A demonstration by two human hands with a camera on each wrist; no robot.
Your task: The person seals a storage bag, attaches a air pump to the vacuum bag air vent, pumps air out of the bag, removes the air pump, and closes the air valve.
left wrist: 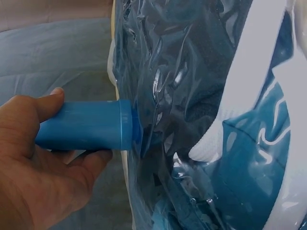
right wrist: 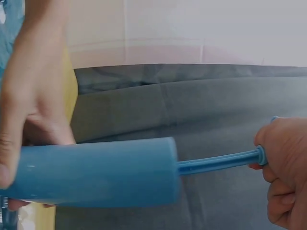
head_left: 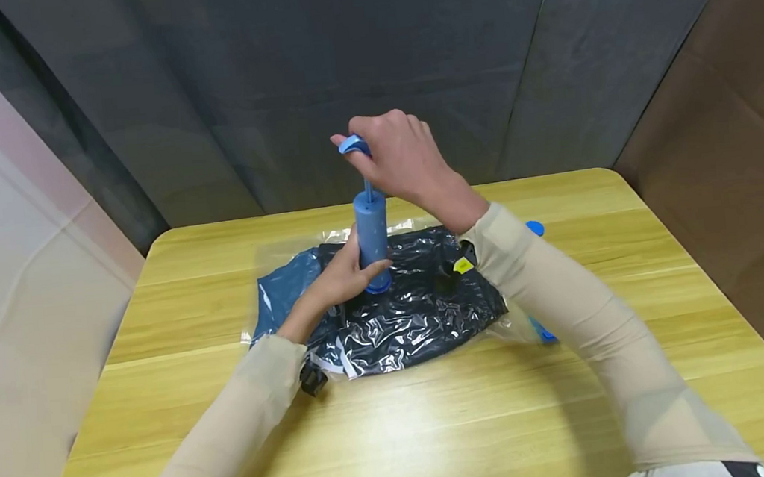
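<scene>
Gripping pump barrel (head_left: 372,235): left hand (head_left: 341,279); right hand (head_left: 403,158) above, on handle (head_left: 353,145).

Looks like a makeshift recording booth, not a real room. Dark grey fabric backdrop (head_left: 368,67), cardboard panel (head_left: 726,166) on one side, just a yellow wooden table (head_left: 436,414).

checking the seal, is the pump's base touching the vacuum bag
Touching: the left wrist view shows the pump base pressed into the vacuum bag, no gap.

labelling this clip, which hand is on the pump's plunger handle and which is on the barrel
The right hand grips the raised plunger handle on top; the left hand holds the blue pump barrel low, standing on the vacuum bag.
</scene>
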